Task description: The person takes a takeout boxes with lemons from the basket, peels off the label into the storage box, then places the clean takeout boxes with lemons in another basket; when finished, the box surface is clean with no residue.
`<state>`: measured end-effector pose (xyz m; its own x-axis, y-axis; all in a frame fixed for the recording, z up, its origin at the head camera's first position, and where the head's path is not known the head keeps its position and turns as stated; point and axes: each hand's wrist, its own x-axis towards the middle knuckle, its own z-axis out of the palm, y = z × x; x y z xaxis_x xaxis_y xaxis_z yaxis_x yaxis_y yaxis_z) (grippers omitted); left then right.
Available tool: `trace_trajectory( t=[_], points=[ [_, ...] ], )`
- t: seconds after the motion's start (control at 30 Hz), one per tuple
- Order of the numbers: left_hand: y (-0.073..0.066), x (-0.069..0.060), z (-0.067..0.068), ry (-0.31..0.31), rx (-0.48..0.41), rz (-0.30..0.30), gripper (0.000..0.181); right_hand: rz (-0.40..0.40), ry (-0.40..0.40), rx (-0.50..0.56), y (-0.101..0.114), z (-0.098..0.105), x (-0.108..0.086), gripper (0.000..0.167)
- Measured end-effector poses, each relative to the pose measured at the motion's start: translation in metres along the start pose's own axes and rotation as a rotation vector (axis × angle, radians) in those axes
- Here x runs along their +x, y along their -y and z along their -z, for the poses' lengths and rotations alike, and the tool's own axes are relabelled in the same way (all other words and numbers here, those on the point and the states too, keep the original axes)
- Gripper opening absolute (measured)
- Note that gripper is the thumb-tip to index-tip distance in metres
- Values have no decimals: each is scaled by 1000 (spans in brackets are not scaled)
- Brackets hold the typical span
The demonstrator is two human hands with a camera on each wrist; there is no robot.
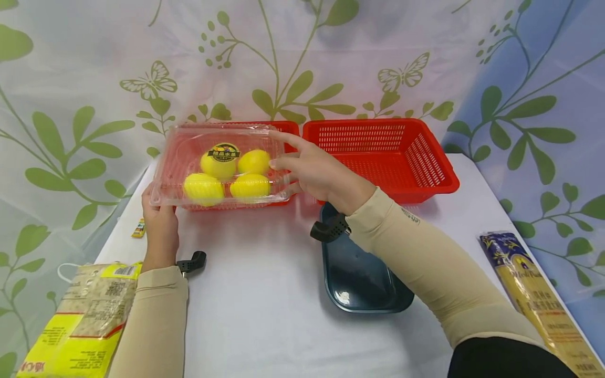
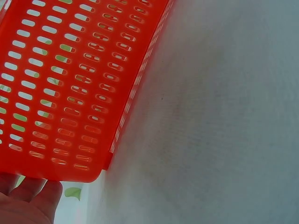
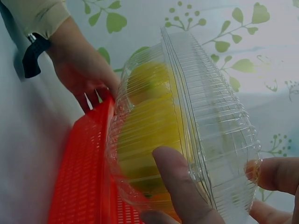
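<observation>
A clear plastic clamshell box (image 1: 170,178) of several lemons (image 1: 203,189) stands tilted over the left red basket (image 1: 285,126); its lid bears a black-and-gold label. My right hand (image 1: 321,168) holds the box by its right end. In the right wrist view its thumb (image 3: 175,175) presses one side and its fingers (image 3: 275,175) the other. My left hand (image 1: 160,226) is at the left end, under the box's near corner. Its fingers (image 2: 46,198) touch the end of the basket in the left wrist view; its thumb is partly hidden behind the box.
Another red basket (image 1: 427,181) stands at the right. In front of it is a dark blue tray (image 1: 364,281), partly under my right forearm. A yellow bag (image 1: 85,320) lies front left, a small yellow packet (image 1: 139,229) behind it, and a spaghetti pack (image 1: 534,294) at the right edge.
</observation>
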<state>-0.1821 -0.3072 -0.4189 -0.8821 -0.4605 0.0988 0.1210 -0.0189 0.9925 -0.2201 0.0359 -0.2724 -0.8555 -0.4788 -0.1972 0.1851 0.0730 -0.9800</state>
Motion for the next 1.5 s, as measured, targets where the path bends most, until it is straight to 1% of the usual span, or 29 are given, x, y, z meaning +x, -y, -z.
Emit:
trace_trajectory(
  t=[0.1,0.2,0.27,0.37,0.43,0.5,0.57,0.6,0.67,0.77,0.87,1.03,1.13,1.23,1.33,1.4,1.5],
  points=[
    [0,1,0,-21,9,9,70,-2,6,9,-3,0,-7,69],
    [0,0,1,-24,-15,7,70,-14,6,19,-7,1,-15,69],
    [-1,-1,1,-11,-44,10,72,-22,2,11,-9,1,-20,68],
    [-3,-4,1,7,-73,31,79,-27,-10,-35,-14,3,-28,67],
    [-5,-5,1,19,-139,49,82,-25,-13,-71,-18,4,-34,67],
    [-5,-6,0,35,-171,59,82,-25,-10,-78,-21,5,-40,67],
    [-5,-7,0,54,-202,63,79,-26,3,-54,-25,7,-45,69],
    [-5,-7,0,59,-203,74,78,-23,9,-50,-28,7,-48,70],
    [-6,-7,1,72,-164,90,76,-24,23,-28,-32,9,-53,72],
    [-9,-7,2,75,-147,110,71,-26,37,-23,-38,11,-60,73],
    [-13,-7,2,59,-132,107,65,-23,59,-17,-44,11,-68,73],
    [-22,-12,-2,26,-60,119,61,-27,90,-32,-52,10,-81,73],
    [-23,-14,-4,14,-67,109,60,-31,101,-55,-58,9,-85,73],
    [-19,-13,-3,11,-95,75,58,-20,99,-111,-66,8,-87,72],
    [-11,-8,-1,19,-98,42,58,-23,77,-169,-74,9,-89,72],
    [-4,-4,1,28,-101,24,58,-32,63,-183,-79,10,-89,72],
    [3,1,3,27,-80,8,57,-38,56,-184,-83,10,-91,73]
  ],
)
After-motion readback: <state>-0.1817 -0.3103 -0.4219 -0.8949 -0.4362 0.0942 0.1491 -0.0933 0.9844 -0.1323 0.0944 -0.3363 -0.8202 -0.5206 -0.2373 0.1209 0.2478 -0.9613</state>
